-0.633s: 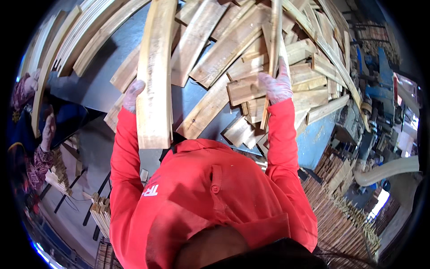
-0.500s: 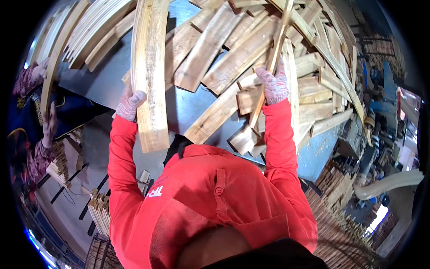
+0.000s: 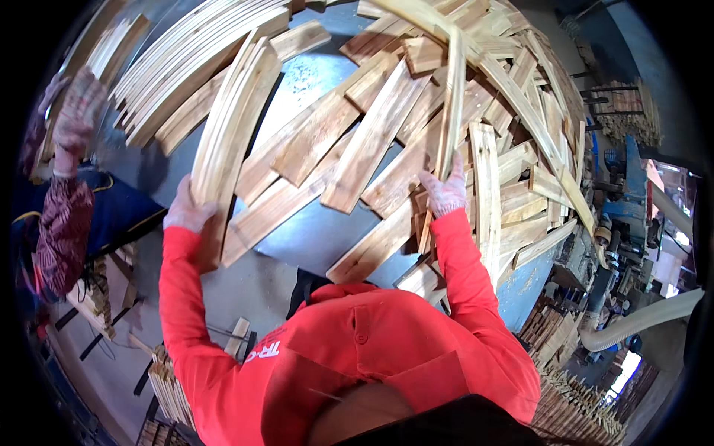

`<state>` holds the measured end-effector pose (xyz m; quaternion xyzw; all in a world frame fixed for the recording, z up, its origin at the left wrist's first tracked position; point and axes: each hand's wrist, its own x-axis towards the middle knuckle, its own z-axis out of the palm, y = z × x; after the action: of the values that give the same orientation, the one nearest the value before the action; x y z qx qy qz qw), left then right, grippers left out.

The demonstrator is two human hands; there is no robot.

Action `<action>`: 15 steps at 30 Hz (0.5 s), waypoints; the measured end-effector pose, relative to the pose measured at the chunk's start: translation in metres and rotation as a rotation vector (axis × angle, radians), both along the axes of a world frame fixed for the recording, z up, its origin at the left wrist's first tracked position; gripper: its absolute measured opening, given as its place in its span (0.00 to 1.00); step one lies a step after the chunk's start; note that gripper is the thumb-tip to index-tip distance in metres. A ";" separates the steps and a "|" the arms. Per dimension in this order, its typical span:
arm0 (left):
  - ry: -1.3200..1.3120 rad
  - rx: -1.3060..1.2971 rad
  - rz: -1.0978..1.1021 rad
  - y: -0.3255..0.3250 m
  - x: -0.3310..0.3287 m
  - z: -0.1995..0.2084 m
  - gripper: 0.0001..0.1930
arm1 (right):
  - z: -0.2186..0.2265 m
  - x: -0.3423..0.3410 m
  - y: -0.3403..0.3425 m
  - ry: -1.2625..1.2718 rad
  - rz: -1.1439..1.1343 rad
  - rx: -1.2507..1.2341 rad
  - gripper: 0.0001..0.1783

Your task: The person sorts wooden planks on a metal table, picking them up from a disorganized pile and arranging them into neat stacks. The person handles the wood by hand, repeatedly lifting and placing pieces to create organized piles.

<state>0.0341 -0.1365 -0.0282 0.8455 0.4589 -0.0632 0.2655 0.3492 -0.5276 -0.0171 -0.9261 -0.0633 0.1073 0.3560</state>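
My left hand (image 3: 190, 209), in a pale knit glove, is closed round the near end of a small stack of wooden boards (image 3: 236, 126). The stack leans away from me to the upper right, over the metal table (image 3: 301, 238). In a similar glove, my right hand (image 3: 446, 193) grips a narrow wooden board (image 3: 452, 104) near its lower part, with fingers and thumb on either side. That board stands on edge to my view among a jumble of loose boards (image 3: 379, 134), whose ends overlap around it.
Neatly lined-up boards (image 3: 197, 56) lie at the far left of the table. A co-worker's gloved hand (image 3: 78, 111) is raised beyond them at the left edge. A long strip (image 3: 535, 111) crosses the pile at right. A pale hose (image 3: 647, 323) and stacked wood (image 3: 573, 409) stand at lower right.
My left hand has moved left, and the stack it holds has turned from upright to slanting. My right hand has shifted slightly nearer with its board. The co-worker's hand has risen away from a board.
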 end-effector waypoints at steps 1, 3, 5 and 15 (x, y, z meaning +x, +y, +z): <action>-0.018 -0.021 0.020 0.004 0.005 0.012 0.42 | -0.003 0.005 -0.009 -0.005 -0.044 -0.015 0.55; 0.002 0.041 0.062 0.017 0.004 0.030 0.43 | -0.022 0.026 -0.027 -0.048 -0.074 0.184 0.56; 0.016 0.136 -0.005 0.045 -0.025 -0.005 0.45 | 0.007 0.064 -0.018 -0.132 0.024 0.099 0.57; -0.142 0.333 -0.187 -0.042 0.093 0.004 0.15 | 0.034 0.268 0.120 -0.447 0.125 -0.041 0.54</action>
<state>0.1272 -0.1782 -0.0244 0.9190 0.3625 0.0490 0.1469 0.6176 -0.4072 0.0166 -0.9282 -0.1956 -0.0774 0.3069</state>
